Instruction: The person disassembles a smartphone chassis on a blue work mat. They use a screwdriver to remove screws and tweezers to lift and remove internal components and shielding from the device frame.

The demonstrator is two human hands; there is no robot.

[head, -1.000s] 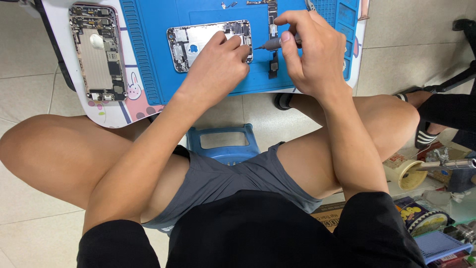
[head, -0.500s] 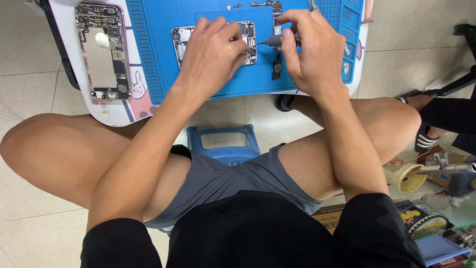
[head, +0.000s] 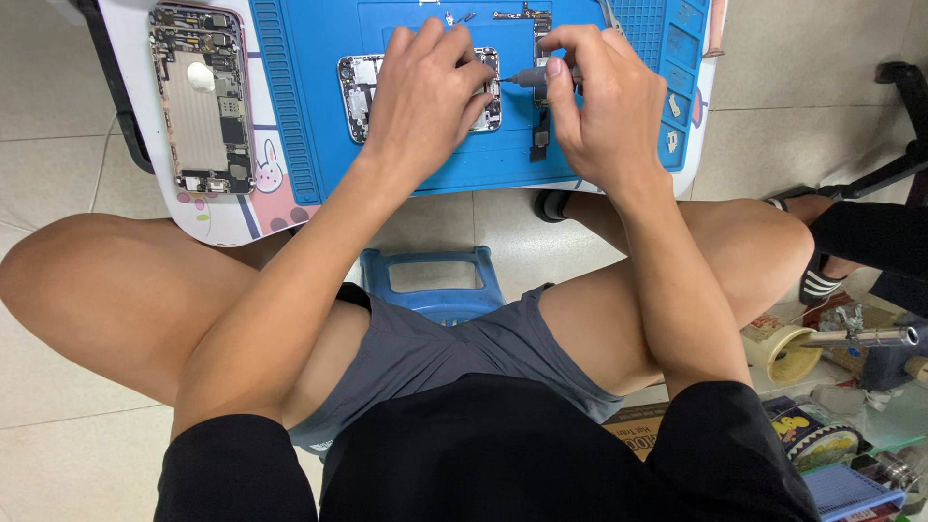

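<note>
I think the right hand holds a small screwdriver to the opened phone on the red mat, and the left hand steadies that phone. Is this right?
Not quite: the mat is blue, not red, as the head view shows. The rest stands: the right hand holds a small screwdriver to the opened phone on it, and the left hand steadies that phone.

Pale tiled floor (head: 58, 87) under a low white table (head: 126, 106) and blue stool (head: 435, 285).

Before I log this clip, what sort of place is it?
Likely an informal phone repair spot set up low over a tiled floor. An opened phone lies on a blue work mat, a second opened phone sits beside it, and the right hand holds a small screwdriver.
</note>
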